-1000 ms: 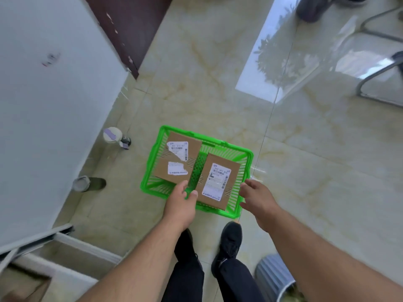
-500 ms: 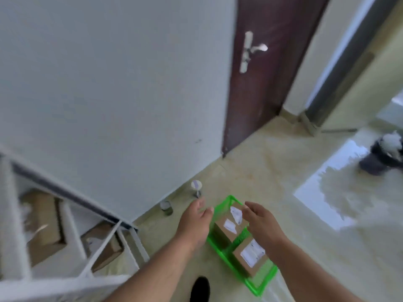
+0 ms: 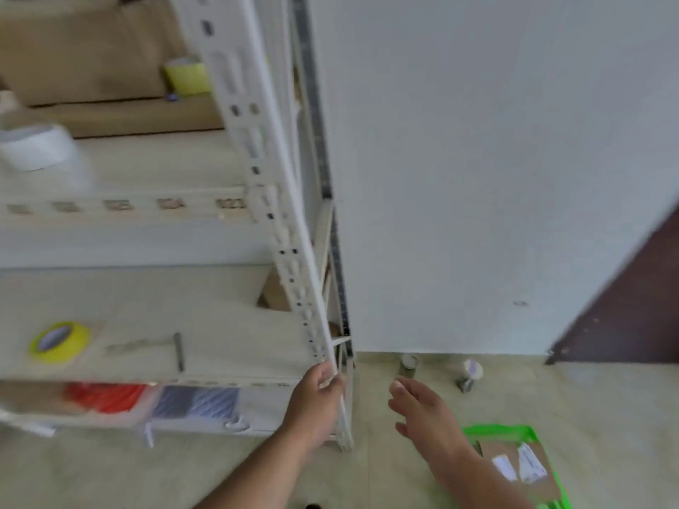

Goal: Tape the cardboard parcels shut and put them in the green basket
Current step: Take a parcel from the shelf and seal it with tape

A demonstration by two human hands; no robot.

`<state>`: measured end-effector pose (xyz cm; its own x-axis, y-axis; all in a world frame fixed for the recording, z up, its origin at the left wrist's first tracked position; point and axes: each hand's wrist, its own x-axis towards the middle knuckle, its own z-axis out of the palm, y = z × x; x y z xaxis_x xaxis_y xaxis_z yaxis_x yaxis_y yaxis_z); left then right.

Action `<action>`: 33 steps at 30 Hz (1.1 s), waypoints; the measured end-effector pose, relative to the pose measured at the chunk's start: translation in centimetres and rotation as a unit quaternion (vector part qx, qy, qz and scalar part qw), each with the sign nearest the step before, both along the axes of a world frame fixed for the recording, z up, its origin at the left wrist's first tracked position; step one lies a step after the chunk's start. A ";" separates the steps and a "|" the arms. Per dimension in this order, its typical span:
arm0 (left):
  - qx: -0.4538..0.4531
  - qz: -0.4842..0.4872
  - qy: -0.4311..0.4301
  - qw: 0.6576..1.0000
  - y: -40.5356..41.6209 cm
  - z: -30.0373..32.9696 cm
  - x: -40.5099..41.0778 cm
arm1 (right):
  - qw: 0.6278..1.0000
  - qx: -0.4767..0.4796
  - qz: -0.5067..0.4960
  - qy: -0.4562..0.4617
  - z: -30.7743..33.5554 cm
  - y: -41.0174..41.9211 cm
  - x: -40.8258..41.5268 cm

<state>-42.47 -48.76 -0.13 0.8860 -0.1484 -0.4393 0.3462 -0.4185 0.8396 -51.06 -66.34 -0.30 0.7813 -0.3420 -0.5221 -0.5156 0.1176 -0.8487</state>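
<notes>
Hands are both low in the frame and nothing's being carried. Left hand (image 3: 319, 402) sits at the foot of the white shelf post (image 3: 283, 229), fingers curled near it; it's blurry, so I can't tell if they actually grip the post. Right hand (image 3: 422, 405) hangs over the floor with fingers straight and slightly apart, touching nothing. Green basket (image 3: 514, 433) is at the lower right on the tiles, a labelled parcel (image 3: 521, 468) lying inside it, partly behind the right forearm. Yellow tape roll (image 3: 60, 341) rests on the middle shelf at the left, and two small cans (image 3: 468, 374) stand by the wall.
</notes>
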 end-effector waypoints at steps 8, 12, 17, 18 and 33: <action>-0.009 0.107 -0.014 0.994 10.2 0.4 1.9 | 0.991 -0.032 0.130 -0.017 1.8 10.5 3.7; -0.014 0.122 -0.010 0.992 15.5 0.3 4.9 | 0.991 -0.020 0.135 -0.008 1.6 15.6 6.9; -0.025 0.109 -0.005 0.994 22.2 -1.1 10.4 | 0.996 -0.035 0.079 -0.006 0.1 21.7 12.4; -0.029 0.103 -0.001 0.994 23.2 -1.7 11.6 | 0.997 -0.039 0.060 -0.002 -0.5 22.6 13.5; -0.058 -0.018 -0.004 0.998 21.6 -4.7 26.3 | 0.987 -0.105 -0.108 0.062 -2.3 21.8 28.2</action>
